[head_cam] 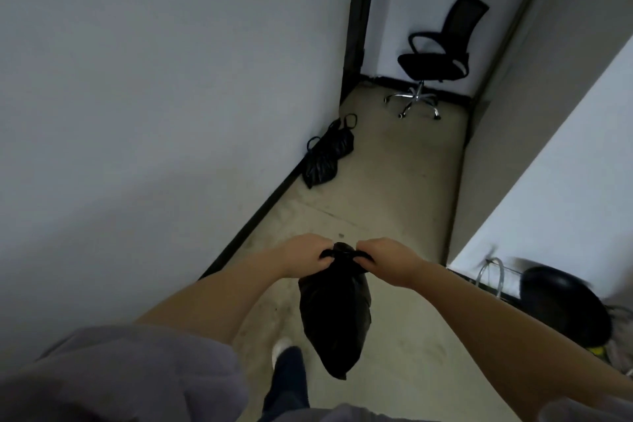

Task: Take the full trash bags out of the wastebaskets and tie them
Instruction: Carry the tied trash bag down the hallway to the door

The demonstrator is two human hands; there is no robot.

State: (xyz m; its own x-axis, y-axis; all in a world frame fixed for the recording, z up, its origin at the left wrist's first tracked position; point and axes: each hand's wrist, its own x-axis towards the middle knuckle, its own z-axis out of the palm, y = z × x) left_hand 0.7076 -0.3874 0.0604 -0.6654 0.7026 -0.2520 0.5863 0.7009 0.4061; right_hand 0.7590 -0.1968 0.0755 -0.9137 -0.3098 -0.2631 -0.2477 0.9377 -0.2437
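A full black trash bag (334, 312) hangs in the air in front of me, above the floor. My left hand (305, 255) pinches one black handle strip at the bag's top from the left. My right hand (385, 259) pinches the other strip from the right. A knot or bunched neck sits between the two hands. Further off, by the left wall, two more black trash bags (325, 154) lie on the floor with their handles up.
A black office chair (436, 55) on a chrome base stands at the far end of the narrow corridor. A black round wastebasket (561, 305) and a wire frame (493, 276) sit at the right. White walls close in on both sides. My foot (282, 349) is below the bag.
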